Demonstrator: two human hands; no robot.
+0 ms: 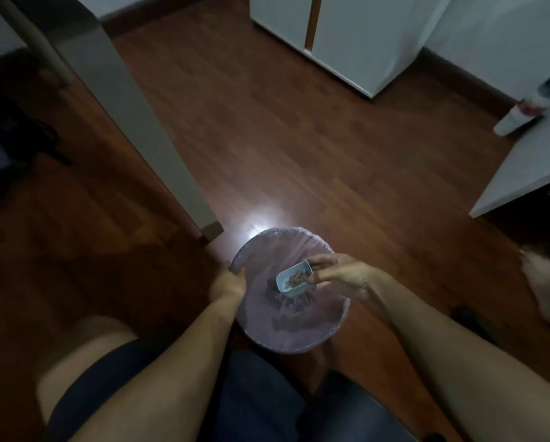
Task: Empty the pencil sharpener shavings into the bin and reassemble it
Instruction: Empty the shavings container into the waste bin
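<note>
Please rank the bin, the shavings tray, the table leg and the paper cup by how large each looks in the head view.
1. Table leg, the longest span in the picture.
2. Bin, lined with a bag.
3. Paper cup and shavings tray, held by the right hand: they look alike, and the cup is farther away, so unranked.

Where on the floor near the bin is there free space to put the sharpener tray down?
Bare wood floor lies beyond the bin, between the grey table leg and the white cabinet. Crowded: the bin mouth, where the right hand holds the tray, and the rim by the left hand.
</note>
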